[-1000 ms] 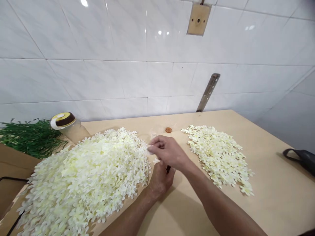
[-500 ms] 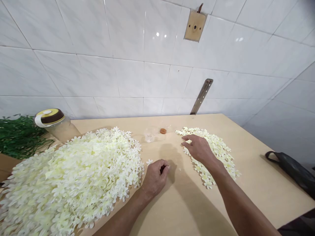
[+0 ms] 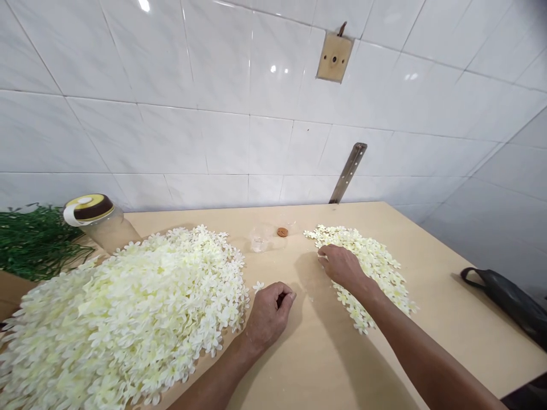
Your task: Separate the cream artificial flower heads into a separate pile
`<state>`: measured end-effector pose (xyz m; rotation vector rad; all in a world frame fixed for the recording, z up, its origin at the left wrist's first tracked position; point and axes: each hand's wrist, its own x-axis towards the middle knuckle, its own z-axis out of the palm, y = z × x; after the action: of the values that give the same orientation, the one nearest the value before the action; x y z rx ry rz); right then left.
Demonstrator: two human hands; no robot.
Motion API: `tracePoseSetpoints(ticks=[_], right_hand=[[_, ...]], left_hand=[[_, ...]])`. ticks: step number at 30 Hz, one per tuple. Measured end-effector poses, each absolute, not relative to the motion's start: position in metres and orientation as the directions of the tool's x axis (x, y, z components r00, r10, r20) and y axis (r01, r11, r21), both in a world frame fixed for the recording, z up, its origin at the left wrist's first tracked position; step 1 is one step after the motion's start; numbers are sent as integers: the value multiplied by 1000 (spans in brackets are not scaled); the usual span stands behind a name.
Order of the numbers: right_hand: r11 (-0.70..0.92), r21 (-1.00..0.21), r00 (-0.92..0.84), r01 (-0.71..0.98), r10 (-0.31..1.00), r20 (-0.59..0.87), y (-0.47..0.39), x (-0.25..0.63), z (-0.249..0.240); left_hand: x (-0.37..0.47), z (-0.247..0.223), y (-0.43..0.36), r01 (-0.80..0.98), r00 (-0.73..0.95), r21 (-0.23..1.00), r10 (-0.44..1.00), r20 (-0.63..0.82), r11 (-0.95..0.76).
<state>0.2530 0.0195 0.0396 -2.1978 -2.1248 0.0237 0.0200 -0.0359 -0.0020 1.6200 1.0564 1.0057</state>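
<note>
My left hand (image 3: 270,316) is curled closed above the table, thumb pressed against the bent index finger. What it holds, if anything, is hidden. Just beyond its knuckles lies a single white artificial flower (image 3: 258,286). To its left spreads a large heap of artificial flower heads (image 3: 158,302), white with pale yellow centres. My right hand (image 3: 343,266) reaches to the left edge of a smaller, flatter spread of similar flowers (image 3: 380,265). Its thumb and fingers are pinched together, and a small whitish bit, seemingly a flower, shows at the tips.
Behind the hands, a round brown piece (image 3: 282,232) lies beside a clear plastic container (image 3: 258,238). A bottle with a yellow-brown lid (image 3: 100,222) and green artificial stems (image 3: 34,245) stand at far left. A black pouch (image 3: 504,302) lies right. A tiled wall (image 3: 222,142) closes the back.
My right hand's thumb and fingers, apart before, have come together at the edge of the smaller flower spread. My left hand stays closed in nearly the same spot. The view has tilted slightly up.
</note>
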Motion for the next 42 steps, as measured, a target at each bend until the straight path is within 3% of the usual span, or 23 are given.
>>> tracePoseSetpoints(ticks=[5, 8, 12, 15, 20, 27, 31, 36, 42], right_hand=[[-74, -194, 96, 978, 990, 107, 24, 259, 36], [-123, -427, 211, 896, 964, 164, 24, 264, 42], [-162, -839, 305, 519, 952, 5, 12, 262, 53], [-117, -963, 195, 243, 978, -70, -2, 250, 53], [-178, -983, 30, 39, 984, -177, -25, 210, 36], [-137, -991, -77, -7, 988, -136, -31, 173, 27], [-65, -987, -68, 144, 995, -75, -29, 168, 34], [304, -822, -139, 482, 953, 271, -32, 165, 30], [380, -740, -156, 554, 921, 356, -34, 168, 15]], left_hand=[[20, 3, -39, 160, 256, 954, 944, 206, -252], [21, 4, -43, 162, 225, 938, 937, 267, -306], [21, 2, -44, 182, 208, 933, 940, 271, -309], [21, 0, -44, 155, 169, 952, 957, 237, -264], [23, 0, -44, 22, 166, 993, 980, 108, -114], [24, -1, -31, -132, 148, 987, 986, -71, 91], [20, -1, -25, -198, 146, 969, 982, -118, 146], [15, 4, -22, -324, 116, 918, 973, -201, 229], [16, 10, -23, -404, 200, 860, 948, -249, 311]])
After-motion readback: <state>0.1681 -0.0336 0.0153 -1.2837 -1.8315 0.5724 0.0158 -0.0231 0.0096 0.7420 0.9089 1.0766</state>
